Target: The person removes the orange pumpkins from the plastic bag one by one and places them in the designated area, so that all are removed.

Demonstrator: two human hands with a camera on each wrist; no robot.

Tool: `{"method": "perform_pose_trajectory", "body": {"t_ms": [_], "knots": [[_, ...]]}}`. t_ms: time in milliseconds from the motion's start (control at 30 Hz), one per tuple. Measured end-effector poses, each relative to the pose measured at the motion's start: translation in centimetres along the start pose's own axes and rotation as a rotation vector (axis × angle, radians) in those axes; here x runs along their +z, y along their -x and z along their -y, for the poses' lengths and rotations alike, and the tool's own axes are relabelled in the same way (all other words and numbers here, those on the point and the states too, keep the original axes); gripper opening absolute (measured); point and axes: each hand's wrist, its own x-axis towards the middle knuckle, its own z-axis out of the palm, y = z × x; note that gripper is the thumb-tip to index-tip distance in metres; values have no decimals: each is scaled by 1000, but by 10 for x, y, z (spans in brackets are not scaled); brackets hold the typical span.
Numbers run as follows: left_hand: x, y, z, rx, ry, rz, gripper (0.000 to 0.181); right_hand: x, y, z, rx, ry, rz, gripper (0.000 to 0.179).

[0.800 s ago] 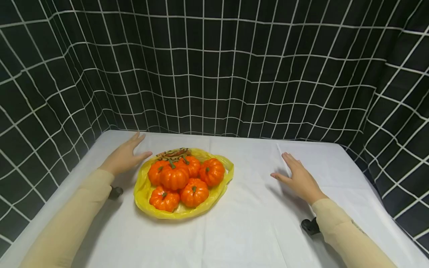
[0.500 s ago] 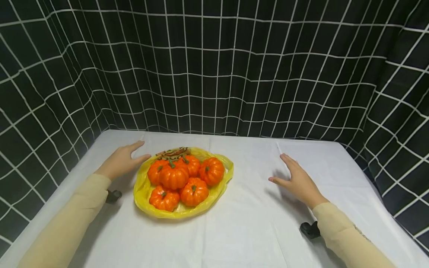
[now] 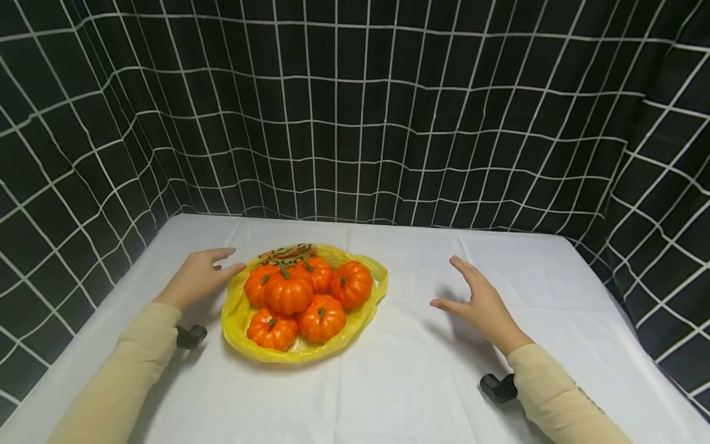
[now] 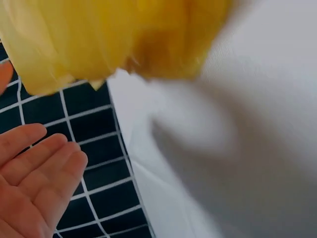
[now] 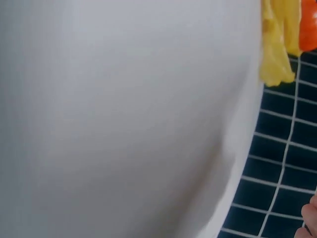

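A yellow plastic bag (image 3: 235, 330), its mouth rolled wide, sits left of the table's middle. Several small orange pumpkins (image 3: 288, 293) with green stems lie heaped in it. My left hand (image 3: 198, 277) hovers at the bag's left side, thumb near the rim, holding nothing. In the left wrist view the fingers of that left hand (image 4: 42, 181) lie relaxed, below the yellow bag (image 4: 74, 44). To the right, apart from the bag, my right hand (image 3: 485, 308) has its thumb and fingers spread with nothing between them. Only fingertips of the right hand (image 5: 311, 218) show in the right wrist view.
A white cloth (image 3: 399, 370) covers the table. Dark curtains with a white grid (image 3: 360, 123) hang behind the table and at both sides. A black device (image 3: 191, 337) is on the left wrist, and another black device (image 3: 499, 388) on the right.
My left hand has drawn back toward me slightly, its fingers lowering and bending more. The right hand has shifted a little left, toward the bag. The bag and pumpkins stay put.
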Motion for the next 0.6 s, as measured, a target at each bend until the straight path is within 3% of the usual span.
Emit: {"method": "perform_pose_trajectory", "body": {"t_ms": [200,600], "knots": [[9,1,1,-27,71,12,67,12,-2,12,-36,-41,-28,95],[14,8,-6,-55,164,-58,59,33,-8,35,-80,-87,-16,91]]}}
